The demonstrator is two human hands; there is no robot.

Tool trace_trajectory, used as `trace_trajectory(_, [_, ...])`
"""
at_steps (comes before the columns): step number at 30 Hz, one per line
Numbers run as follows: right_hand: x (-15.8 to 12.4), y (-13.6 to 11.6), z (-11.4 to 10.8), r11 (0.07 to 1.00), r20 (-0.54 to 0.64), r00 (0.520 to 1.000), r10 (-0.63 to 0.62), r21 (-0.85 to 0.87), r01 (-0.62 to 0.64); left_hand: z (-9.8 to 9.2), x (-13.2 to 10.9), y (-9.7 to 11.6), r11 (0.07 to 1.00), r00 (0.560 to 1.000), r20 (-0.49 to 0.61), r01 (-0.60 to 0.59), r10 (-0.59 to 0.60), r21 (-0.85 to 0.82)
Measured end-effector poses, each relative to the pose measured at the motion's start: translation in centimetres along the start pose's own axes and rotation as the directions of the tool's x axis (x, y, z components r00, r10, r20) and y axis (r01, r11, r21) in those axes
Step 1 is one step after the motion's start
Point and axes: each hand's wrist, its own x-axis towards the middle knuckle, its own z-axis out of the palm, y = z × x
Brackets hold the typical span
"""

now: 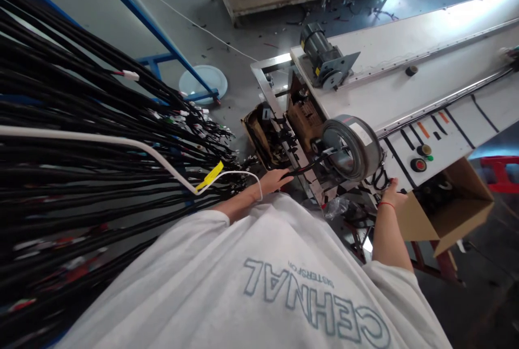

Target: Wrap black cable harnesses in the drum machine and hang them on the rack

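Observation:
My left hand (275, 180) is at the near end of the machine, its fingers closed round a black cable (310, 166) that runs toward the round grey taping head (354, 147). My right hand (392, 195) is at the bench edge, right of the taping head, beside a loop of black cable (380, 177). Its fingers are bent together, and what they hold, if anything, is too small to make out. A white cable with a yellow tag (211, 176) passes over my left wrist.
Bundles of black cables (101, 149) hang on a blue rack (141, 13) at left. A motor (320, 48) sits on the white bench (389, 78). An open cardboard box (462, 213) stands at right, near a red stool (500, 173). A white lid (205, 83) lies on the floor.

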Motion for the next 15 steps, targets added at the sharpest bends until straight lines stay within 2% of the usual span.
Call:
trace_trajectory(3, [0.1,0.0,0.1,0.998,-0.1,0.995,0.004,-0.057,-0.01,-0.2,-0.5,0.6,1.0,1.0,-0.022,-0.022,0.022,0.006])
trace_trajectory(9, [0.4,0.4,0.5,0.997,-0.105,0.994,-0.037,-0.065,0.031,-0.4,0.5,2.6,0.999,0.996,-0.081,-0.039,0.038,-0.011])
trace_trajectory(15, [0.5,0.4,0.4,0.995,-0.118,0.993,-0.015,-0.101,0.003,-0.5,1.2,3.4,1.0,0.995,-0.097,0.001,0.002,0.024])
